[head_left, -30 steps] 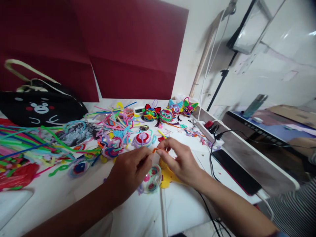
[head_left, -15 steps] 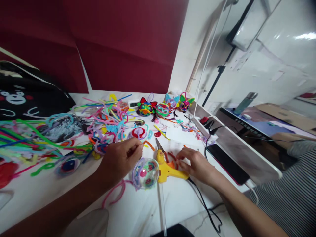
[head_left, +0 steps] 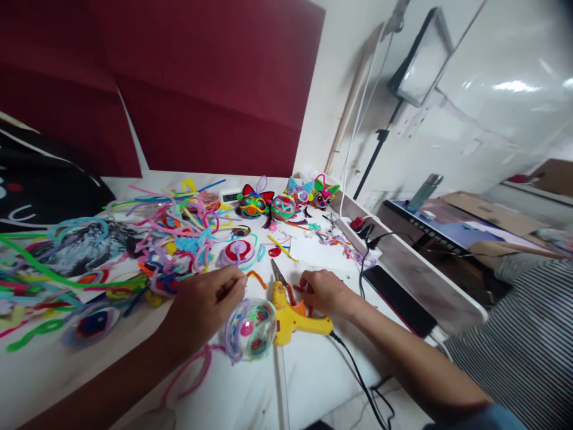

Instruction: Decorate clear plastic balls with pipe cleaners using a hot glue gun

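My left hand (head_left: 210, 301) pinches the end of a short orange pipe cleaner (head_left: 258, 279) that sticks out to the right. My right hand (head_left: 324, 291), fingers bent, is at the handles of orange-handled scissors (head_left: 280, 275) lying on the white table; whether it grips them is unclear. A yellow glue gun (head_left: 295, 322) with a clear glue stick lies just below the scissors. Left of the gun sits a clear round ball (head_left: 251, 329) with coloured pieces and a purple rim. A pink pipe cleaner (head_left: 196, 371) curls below my left hand.
Many loose coloured pipe cleaners (head_left: 179, 224) cover the left side. Decorated balls (head_left: 253, 204) stand at the back. On the right are a phone (head_left: 398, 300), a power strip (head_left: 358, 233) and black cables. A person in a striped sleeve (head_left: 514, 334) is at far right.
The view has shifted right, so the scene sits further left. My right hand has moved forward, off the glue gun's handle area to the scissors' handles. My left hand still pinches the orange piece.
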Motion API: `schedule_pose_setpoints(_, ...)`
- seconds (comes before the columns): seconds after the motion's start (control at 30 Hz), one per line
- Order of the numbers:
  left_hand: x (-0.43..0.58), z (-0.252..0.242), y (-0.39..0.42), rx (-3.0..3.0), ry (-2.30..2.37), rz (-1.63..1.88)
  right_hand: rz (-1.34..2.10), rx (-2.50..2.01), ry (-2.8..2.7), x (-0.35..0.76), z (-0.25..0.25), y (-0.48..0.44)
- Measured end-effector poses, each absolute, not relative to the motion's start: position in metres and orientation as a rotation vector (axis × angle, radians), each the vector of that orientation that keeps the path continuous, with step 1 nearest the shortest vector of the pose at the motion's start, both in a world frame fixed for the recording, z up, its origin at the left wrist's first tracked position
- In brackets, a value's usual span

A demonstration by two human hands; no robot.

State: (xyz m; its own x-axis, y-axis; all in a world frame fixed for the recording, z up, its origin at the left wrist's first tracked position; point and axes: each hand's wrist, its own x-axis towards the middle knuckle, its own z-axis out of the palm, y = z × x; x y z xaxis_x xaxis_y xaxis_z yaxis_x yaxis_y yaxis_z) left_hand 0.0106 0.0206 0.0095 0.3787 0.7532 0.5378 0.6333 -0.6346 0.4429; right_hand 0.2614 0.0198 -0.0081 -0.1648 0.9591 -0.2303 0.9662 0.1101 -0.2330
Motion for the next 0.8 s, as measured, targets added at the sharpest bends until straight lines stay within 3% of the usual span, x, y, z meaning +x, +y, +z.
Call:
schedule_pose_setpoints(0.17,0.01,-0.001,0.025,2.459,1.256,1.063,-0.516,2.075,2.301,0.258,-0.009,0.024)
schedule_pose_setpoints(0.4,0.006,-0.005,0.029,2.413,1.298,0.998,-0.774,2.297,2.461,0.271,-0.005,0.03)
schedule_pose_setpoints(0.8,0.006,-0.005,0.033,2.18,1.375,0.914,-2.041,2.754,2.623,0.292,0.023,0.033)
